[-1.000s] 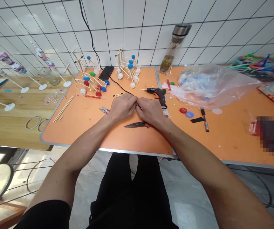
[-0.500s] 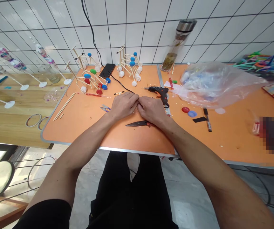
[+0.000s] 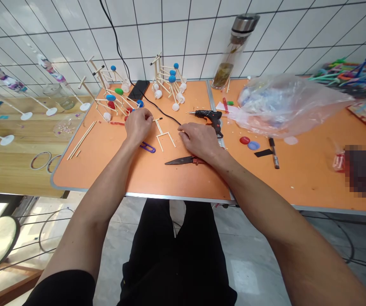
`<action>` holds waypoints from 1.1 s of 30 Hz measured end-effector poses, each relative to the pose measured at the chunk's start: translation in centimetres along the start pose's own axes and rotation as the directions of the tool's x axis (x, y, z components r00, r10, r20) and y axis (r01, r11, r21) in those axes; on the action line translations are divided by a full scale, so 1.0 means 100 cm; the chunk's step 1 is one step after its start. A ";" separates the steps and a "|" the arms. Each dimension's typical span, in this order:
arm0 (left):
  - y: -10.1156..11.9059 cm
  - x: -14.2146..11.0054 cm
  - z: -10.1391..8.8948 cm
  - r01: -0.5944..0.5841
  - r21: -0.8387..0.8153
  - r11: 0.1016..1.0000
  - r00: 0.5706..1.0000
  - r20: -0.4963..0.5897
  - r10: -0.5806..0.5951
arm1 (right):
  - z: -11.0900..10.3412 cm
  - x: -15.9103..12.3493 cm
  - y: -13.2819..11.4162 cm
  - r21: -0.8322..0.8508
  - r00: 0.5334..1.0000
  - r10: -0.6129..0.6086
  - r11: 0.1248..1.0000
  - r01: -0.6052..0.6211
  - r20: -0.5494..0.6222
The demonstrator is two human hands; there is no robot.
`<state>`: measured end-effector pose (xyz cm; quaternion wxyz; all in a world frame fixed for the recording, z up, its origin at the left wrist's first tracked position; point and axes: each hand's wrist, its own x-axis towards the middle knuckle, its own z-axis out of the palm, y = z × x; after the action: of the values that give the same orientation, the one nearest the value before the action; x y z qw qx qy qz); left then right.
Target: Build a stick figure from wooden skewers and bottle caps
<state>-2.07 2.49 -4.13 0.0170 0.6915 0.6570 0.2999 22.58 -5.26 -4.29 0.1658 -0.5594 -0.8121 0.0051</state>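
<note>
A small frame of thin wooden sticks [image 3: 165,138] lies flat on the orange table [image 3: 113,170] between my hands. My left hand [image 3: 140,123] is to the left of the frame's top end. Its fingers are curled down beside a short dark-tipped stick [image 3: 158,119], and what they pinch is hidden. My right hand [image 3: 198,140] rests palm down, its loosely spread fingertips touching the frame's right leg. Small purple-handled scissors [image 3: 147,147] lie just below my left hand. Dark cutters with a red grip [image 3: 184,160] lie in front of my right wrist.
A black glue gun [image 3: 210,115] with its cord lies behind my right hand. Two stick-and-cap models [image 3: 113,95] [image 3: 167,83] and a phone [image 3: 140,89] stand at the back. To the right are a plastic bag [image 3: 281,106], a bottle [image 3: 234,51], caps [image 3: 248,143] and a marker [image 3: 274,154]; loose sticks [image 3: 83,138] lie left.
My hands were pressed together over one spot; they have come apart. The left hand moved left and back, uncovering the stick frame on the table. The right hand stayed about where it was.
</note>
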 end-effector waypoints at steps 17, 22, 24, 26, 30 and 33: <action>0.005 -0.009 0.020 -0.103 0.025 0.994 0.989 0.107 0.099 | -0.003 -0.003 -0.007 -0.034 0.996 -0.066 0.997 0.068 0.059; 0.009 -0.013 0.022 -0.084 0.042 0.996 0.992 0.100 0.080 | -0.002 -0.002 -0.006 -0.035 0.996 -0.062 0.997 0.064 0.058; 0.010 -0.015 0.023 -0.097 0.033 0.995 0.992 0.083 0.094 | -0.002 -0.001 -0.006 -0.038 0.997 -0.061 0.997 0.063 0.056; 0.012 -0.015 0.022 -0.110 0.048 0.993 0.990 0.094 0.105 | -0.001 -0.001 -0.006 -0.047 0.997 -0.062 0.997 0.065 0.055; 0.018 -0.018 0.017 -0.098 0.128 0.987 0.981 0.179 0.074 | -0.002 -0.002 -0.007 -0.064 0.996 -0.058 0.996 0.063 0.070; 0.022 -0.020 0.012 -0.092 0.162 0.982 0.974 0.220 0.055 | -0.004 -0.002 -0.008 -0.070 0.994 -0.061 0.995 0.068 0.086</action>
<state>0.47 0.78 -4.96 0.0172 0.7426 0.6486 0.1662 22.06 -5.80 -3.78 0.1113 -0.5378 -0.8357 -0.0062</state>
